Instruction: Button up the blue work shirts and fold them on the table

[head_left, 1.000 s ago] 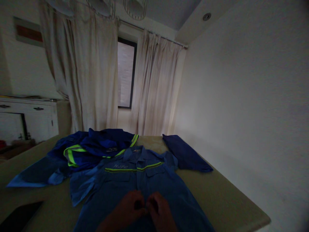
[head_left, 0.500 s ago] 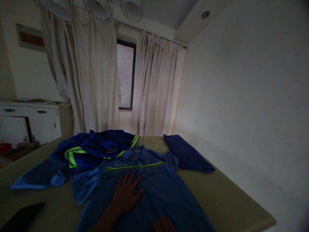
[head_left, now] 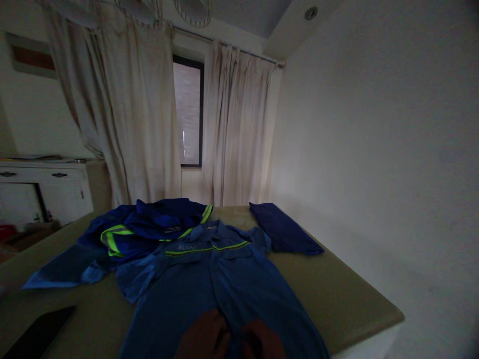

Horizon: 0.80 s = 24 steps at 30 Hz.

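Note:
A blue work shirt (head_left: 209, 284) with neon yellow stripes across the chest lies flat, front up, on an olive-green table (head_left: 337, 294). Both of my hands are at the bottom edge of the view, resting on the shirt's lower front near the button line. My left hand (head_left: 204, 339) and my right hand (head_left: 262, 341) sit close together, dark and partly cut off. Their fingers appear curled against the fabric, though what they pinch is hidden.
A heap of blue garments with yellow stripes (head_left: 123, 234) lies at the table's back left. A folded dark blue cloth (head_left: 284, 232) sits at the back right. A dark flat object (head_left: 41, 331) is at the near left. Beyond are curtains, a window and a white cabinet (head_left: 45, 189).
My left hand, spread flat on the shirt's chest half a second ago, has drawn back to the lower front beside my right hand. The view has shifted slightly.

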Tool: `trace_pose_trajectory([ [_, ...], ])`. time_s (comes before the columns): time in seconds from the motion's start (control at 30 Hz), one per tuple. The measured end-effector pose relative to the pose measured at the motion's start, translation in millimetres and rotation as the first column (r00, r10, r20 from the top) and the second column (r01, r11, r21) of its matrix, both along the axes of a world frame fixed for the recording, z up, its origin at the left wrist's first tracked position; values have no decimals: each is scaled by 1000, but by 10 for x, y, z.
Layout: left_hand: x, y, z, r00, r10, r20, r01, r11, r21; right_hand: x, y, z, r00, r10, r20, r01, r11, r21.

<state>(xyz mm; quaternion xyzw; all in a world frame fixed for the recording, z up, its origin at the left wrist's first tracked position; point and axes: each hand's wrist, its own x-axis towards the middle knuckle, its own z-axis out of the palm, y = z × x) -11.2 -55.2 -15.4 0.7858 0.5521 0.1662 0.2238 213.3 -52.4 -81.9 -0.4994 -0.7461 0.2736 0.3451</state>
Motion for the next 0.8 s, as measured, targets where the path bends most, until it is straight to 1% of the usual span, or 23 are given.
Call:
trace_pose_trajectory([
  [0.07, 89, -147, -126, 1000, -7, 15, 7, 998, -57, 10, -15, 130, 997, -1, -82, -3, 999, -54],
  [0.13, 154, -239, -180, 999, 29, 23, -28, 998, -59, -22, -63, 284, 988, -13, -151, 1, 997, -77],
  [0.2, 191, -301, -162, 999, 42, 34, -41, 998, -37, -69, -126, 430, 984, -5, -180, -10, 996, -84],
  [0.3, 203, -372, -68, 996, 42, 74, -42, 999, -1, -126, -207, 587, 986, 21, -164, -35, 996, -84],
  [0.43, 194, -435, 33, 989, 110, 102, -111, 994, 2, -161, -272, 684, 995, 54, -81, -57, 998, -34],
  [0.57, 192, -453, 41, 981, 139, 137, -142, 990, 17, -182, -324, 763, 997, 71, -12, -71, 997, 5],
  [0.7, 176, -464, 48, 953, 151, 264, -158, 987, 6, -179, -360, 849, 992, 124, 20, -124, 992, -10],
  [0.8, 147, -483, 93, 923, 112, 368, -109, 994, -30, -160, -354, 850, 987, 162, 14, -162, 987, -14],
])
